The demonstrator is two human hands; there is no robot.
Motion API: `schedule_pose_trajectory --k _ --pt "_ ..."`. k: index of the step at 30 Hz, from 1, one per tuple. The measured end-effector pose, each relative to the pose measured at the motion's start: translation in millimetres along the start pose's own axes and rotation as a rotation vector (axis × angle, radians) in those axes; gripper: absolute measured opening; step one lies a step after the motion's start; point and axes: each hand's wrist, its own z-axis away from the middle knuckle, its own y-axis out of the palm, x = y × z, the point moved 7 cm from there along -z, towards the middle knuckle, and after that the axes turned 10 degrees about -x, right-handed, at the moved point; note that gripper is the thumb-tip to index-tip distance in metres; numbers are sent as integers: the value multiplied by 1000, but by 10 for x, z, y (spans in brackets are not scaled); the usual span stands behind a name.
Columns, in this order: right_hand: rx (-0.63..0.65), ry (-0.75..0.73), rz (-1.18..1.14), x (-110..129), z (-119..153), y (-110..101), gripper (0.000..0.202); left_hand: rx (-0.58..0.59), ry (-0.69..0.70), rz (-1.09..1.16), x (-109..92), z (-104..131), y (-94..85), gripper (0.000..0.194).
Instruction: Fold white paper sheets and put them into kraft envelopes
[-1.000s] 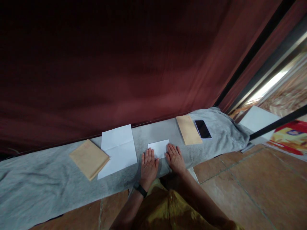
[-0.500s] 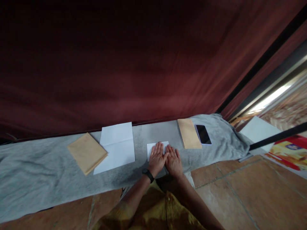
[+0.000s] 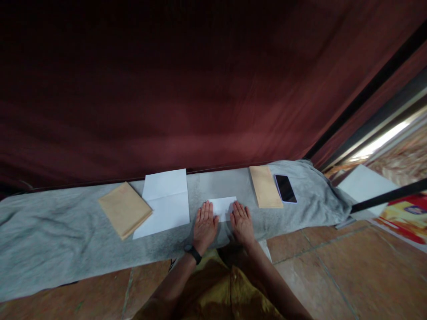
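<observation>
A folded sheet of white paper lies flat on the grey cloth in front of me. My left hand rests flat on its left side, fingers stretched out, a black band on the wrist. On the right side of the paper my right hand lies flat too, fingers extended. The middle of the paper shows between the hands. Left of them is a larger white sheet with a crease across it, one corner covered by a brown envelope.
To the right, another brown envelope lies beside a smartphone with a dark screen. A dark red curtain hangs behind the cloth-covered surface. Black metal bars and a red and yellow printed package are at far right.
My left hand has slid left across the folded paper, away from my right hand, baring its middle. The right hand has hardly moved. The view has shifted slightly.
</observation>
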Motion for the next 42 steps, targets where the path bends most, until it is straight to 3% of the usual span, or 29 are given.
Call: schedule_pose_trajectory --k 8,12,25,30,38,42 --pt "87 -100 -45 329 -205 225 48 3 4 7 -20 7 -3 59" --pt "95 -91 11 254 -164 231 52 25 -16 30 -33 4 -3 59" --pt "-20 -50 3 -158 73 -19 55 67 -11 78 -117 -37 -28 61" --pt "-11 -25 -2 -210 151 -100 52 62 8 79 -144 -53 -50 60" --pt "34 -102 -14 -218 387 -274 49 88 24 72 -150 -64 -64 59" --pt "30 -89 -9 -208 430 -317 47 79 103 107 -309 -67 -90 57"
